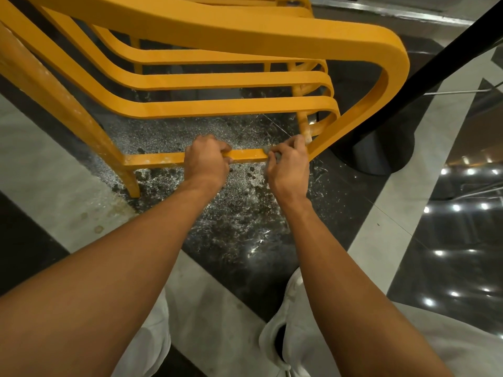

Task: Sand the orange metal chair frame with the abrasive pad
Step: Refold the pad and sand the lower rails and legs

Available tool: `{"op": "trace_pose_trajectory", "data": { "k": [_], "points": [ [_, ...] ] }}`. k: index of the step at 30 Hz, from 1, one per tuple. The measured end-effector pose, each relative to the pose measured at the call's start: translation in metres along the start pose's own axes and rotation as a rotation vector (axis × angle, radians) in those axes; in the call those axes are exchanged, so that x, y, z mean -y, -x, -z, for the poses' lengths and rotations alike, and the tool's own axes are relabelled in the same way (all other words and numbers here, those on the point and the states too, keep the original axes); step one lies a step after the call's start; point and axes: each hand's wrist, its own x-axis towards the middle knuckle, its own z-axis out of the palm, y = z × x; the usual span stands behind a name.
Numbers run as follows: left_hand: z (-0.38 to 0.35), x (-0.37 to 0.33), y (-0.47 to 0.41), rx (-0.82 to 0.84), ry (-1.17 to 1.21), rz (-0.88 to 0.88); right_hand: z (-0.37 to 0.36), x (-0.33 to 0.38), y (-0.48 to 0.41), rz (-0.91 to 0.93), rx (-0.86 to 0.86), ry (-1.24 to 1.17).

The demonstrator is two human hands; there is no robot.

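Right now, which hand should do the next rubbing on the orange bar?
The right hand, probably. It already pinches the grey abrasive pad against the low crossbar of the chair frame. The left hand only grips the bar, steadying it.

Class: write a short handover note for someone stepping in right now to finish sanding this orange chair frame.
Left hand: gripped around the low crossbar, steadying the orange chair frame.
Right hand: pinches the grey abrasive pad against the crossbar's right end, beside the corner.
Done: pale scuffing shows on the crossbar's left part and the left leg; dust lies on the floor.
Left: upper rails look unsanded.
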Motion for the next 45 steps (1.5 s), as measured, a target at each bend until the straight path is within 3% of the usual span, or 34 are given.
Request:
{"op": "trace_pose_trajectory", "data": {
  "k": [4,9,14,18,23,27,31,35,39,43,45],
  "points": [
    [-0.001,-0.001,0.001,-0.014,-0.002,-0.003,-0.006,0.006,-0.001,-0.047,-0.037,-0.001],
    [-0.001,0.0,0.0,-0.008,-0.016,-0.007,-0.009,0.005,0.0,0.073,0.052,-0.043],
    [-0.002,0.001,-0.001,-0.006,-0.013,-0.006,-0.01,0.006,-0.011,-0.051,0.022,-0.02],
    [-0.003,0.002,-0.003,-0.007,-0.024,-0.004,-0.015,0.007,-0.001,0.071,0.084,-0.065],
    [-0.004,0.003,-0.003,0.002,-0.005,0.022,-0.014,0.01,-0.007,-0.058,0.044,-0.104],
    [-0.003,0.002,-0.003,0.008,0.003,0.027,-0.013,0.018,0.002,0.057,0.151,-0.097],
    [-0.002,0.002,-0.003,0.013,0.022,0.035,-0.015,0.014,-0.008,-0.059,0.075,-0.063],
    [-0.001,0.002,-0.004,0.017,0.027,0.034,-0.015,0.023,-0.002,0.061,0.161,-0.025],
    [0.001,0.002,-0.002,0.015,0.019,0.017,-0.012,0.023,-0.015,-0.078,0.144,0.0],
    [0.004,0.001,0.0,0.018,0.026,0.007,-0.014,0.033,-0.006,0.05,0.214,0.004],
    [0.008,0.004,0.0,0.032,0.029,-0.003,-0.011,0.025,-0.011,-0.011,0.206,0.007]
  ]
}}
